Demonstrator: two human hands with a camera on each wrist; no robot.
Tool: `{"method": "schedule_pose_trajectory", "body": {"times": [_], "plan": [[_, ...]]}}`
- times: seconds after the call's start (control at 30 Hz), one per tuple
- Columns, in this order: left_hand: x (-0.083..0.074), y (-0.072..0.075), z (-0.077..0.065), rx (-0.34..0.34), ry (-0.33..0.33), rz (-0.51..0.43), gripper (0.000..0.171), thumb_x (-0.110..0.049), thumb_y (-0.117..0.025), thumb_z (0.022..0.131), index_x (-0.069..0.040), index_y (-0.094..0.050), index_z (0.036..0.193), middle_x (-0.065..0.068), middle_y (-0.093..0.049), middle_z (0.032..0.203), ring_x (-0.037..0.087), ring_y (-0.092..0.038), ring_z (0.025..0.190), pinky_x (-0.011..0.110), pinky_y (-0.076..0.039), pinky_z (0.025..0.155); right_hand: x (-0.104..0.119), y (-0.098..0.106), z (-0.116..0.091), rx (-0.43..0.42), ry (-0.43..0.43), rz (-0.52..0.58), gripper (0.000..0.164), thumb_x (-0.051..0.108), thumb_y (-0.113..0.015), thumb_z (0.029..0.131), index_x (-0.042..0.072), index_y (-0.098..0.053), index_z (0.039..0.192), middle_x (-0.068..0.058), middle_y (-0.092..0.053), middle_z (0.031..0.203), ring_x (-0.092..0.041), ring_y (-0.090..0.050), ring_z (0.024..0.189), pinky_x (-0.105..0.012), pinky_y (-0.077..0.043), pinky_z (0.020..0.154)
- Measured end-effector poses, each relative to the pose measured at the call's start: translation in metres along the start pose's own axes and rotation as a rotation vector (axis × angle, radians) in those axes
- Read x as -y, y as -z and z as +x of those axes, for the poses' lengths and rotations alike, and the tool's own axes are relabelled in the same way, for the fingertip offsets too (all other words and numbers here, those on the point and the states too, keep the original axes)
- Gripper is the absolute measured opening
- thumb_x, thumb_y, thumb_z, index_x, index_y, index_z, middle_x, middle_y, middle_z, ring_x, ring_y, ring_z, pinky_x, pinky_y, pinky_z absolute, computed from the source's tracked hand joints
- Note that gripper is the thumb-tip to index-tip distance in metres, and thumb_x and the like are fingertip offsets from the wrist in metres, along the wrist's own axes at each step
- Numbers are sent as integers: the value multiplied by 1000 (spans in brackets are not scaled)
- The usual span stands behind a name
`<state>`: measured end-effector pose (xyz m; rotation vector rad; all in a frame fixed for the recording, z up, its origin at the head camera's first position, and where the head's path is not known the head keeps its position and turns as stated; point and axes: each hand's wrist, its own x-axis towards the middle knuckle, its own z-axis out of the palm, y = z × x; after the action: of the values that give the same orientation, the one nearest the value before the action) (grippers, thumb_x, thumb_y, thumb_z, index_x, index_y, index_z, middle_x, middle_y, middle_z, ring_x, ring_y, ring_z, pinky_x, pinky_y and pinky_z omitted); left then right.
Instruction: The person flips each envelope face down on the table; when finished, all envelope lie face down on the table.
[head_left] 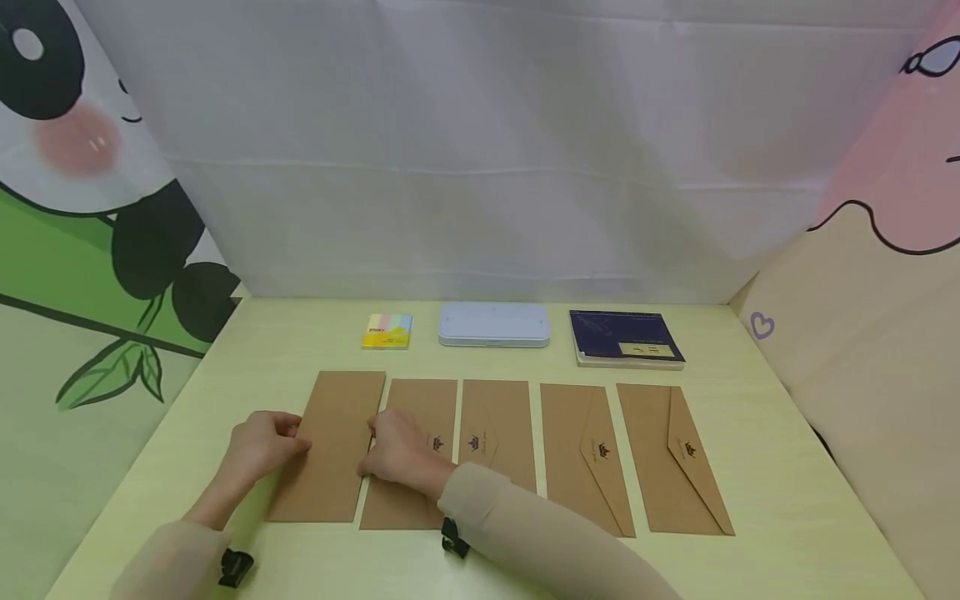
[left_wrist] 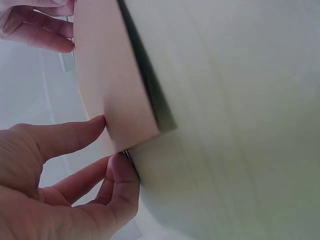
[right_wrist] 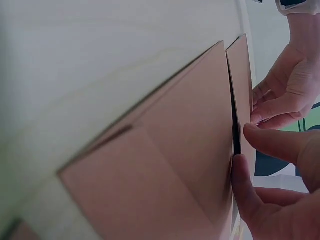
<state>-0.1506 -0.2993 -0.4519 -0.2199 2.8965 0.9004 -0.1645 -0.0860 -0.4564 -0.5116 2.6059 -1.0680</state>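
Note:
A plain brown paper envelope (head_left: 326, 450) lies at the left end of a row, its flapless face up. My left hand (head_left: 262, 446) pinches its left edge, thumb on top and curled fingers at the edge; in the left wrist view that side stands slightly off the table, with a shadow under it. On the opposite edge, my right hand (head_left: 401, 450) pinches the same envelope between thumb and fingers. My right hand and forearm partly cover the neighbouring envelope (head_left: 408, 508), which has a small crown print. In the right wrist view a flapped envelope (right_wrist: 165, 165) lies close beside my right fingertips.
More brown envelopes with crown prints continue the row: one in the middle (head_left: 498, 417), another (head_left: 573, 433) and the rightmost (head_left: 652, 467). Behind them stand a sticky-note pack (head_left: 387, 332), a pale blue case (head_left: 493, 323) and a dark blue notebook (head_left: 626, 333). A white cloth (head_left: 487, 167) hangs at the back.

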Motion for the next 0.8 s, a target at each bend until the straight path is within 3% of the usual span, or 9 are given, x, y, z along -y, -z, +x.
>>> {"method": "schedule_pose_trajectory", "body": {"times": [0.17,0.57,0.73,0.8], "plan": [[-2,-1,0,-7,3,9,43,-12,-74,75,14,-63,108,13,-65,84,28,-58,78,34,-46,60,1,0,1,10,1,-14,42,10,-87,64,11,-45,62,3,-32,57,-9,-36,46,-23,-32,39],[2,-3,1,-24,-16,37,40,-13,-75,74,11,-65,105,11,-65,84,27,-59,78,36,-46,62,0,-3,6,18,41,-173,37,14,-88,64,10,-52,66,2,-43,61,-11,-43,55,-21,-38,45],[3,-4,1,-37,-13,42,42,-14,-74,74,11,-64,106,12,-65,85,28,-59,78,38,-47,64,0,-2,6,21,41,-125,39,11,-87,65,9,-48,64,3,-34,60,-11,-38,54,-22,-34,43],[2,-5,0,-42,-12,33,44,-15,-74,75,12,-63,107,14,-65,86,30,-60,80,39,-48,65,0,-1,5,21,35,-86,28,10,-86,64,4,-60,74,5,-47,67,-10,-41,58,-21,-36,47]]}}
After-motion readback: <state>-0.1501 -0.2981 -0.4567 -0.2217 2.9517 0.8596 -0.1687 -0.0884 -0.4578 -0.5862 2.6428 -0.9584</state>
